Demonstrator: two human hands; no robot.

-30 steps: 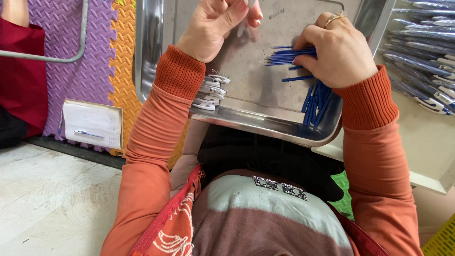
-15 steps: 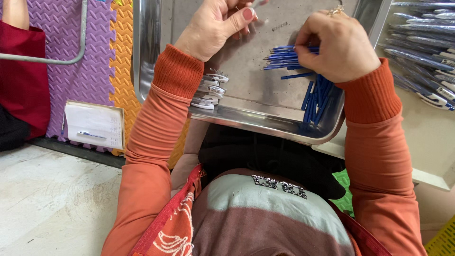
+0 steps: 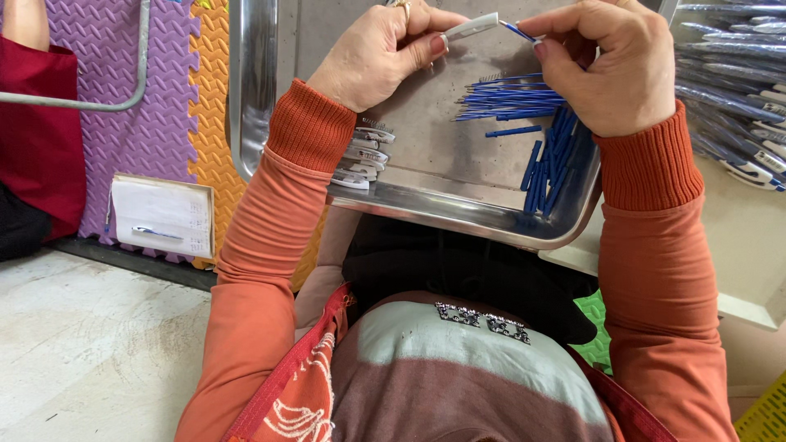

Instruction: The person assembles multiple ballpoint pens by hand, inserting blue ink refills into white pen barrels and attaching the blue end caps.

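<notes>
My left hand [image 3: 385,51] pinches a small white plastic cap [image 3: 473,26] over a steel tray [image 3: 442,205] that rests on my lap. My right hand [image 3: 610,65] pinches a thin blue refill [image 3: 519,31], whose tip meets the end of the white cap. Below my right hand lies a pile of blue refills [image 3: 524,102], some fanned flat, others stacked near the tray's right corner. A row of white caps [image 3: 360,155] lies in the tray beside my left wrist.
Finished pens in clear sleeves [image 3: 737,90] are heaped on a white surface at the right. Purple and orange foam mats [image 3: 139,139] cover the floor at the left, with a small notepad [image 3: 161,214] on them. Another person's red sleeve [image 3: 33,147] shows at far left.
My right hand rose from the pile of blue refills with one refill pinched. My left hand turned and brought a white cap up to meet its tip.
</notes>
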